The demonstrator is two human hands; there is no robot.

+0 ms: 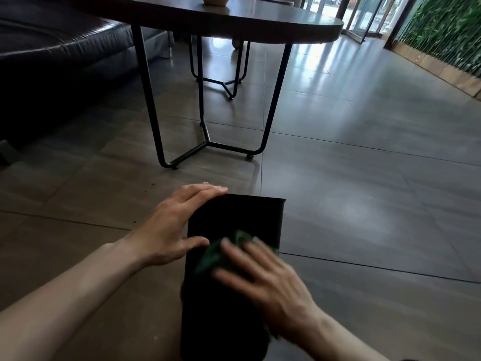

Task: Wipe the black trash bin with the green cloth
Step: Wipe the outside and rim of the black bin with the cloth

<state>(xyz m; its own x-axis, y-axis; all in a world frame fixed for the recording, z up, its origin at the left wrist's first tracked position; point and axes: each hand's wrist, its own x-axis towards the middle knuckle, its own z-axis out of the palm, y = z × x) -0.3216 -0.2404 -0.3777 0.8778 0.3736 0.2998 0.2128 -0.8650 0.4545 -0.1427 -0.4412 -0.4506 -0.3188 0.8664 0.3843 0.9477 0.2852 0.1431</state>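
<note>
The black trash bin (234,217) lies on its side on the tiled floor, low in the middle of the view, its far end pointing at the table. My left hand (171,225) rests on the bin's left side with fingers spread, thumb on the upper face. My right hand (263,280) lies flat on the green cloth (216,256) and presses it against the bin's upper face. The hand is blurred by motion. Only the cloth's far edge shows past the fingers; the rest is hidden under the palm.
A dark oval table (260,24) on black metal legs (205,131) stands just beyond the bin. A black leather sofa (52,61) fills the left. A green plant wall (442,35) runs along the right. Grey floor tiles (364,178) spread to the right.
</note>
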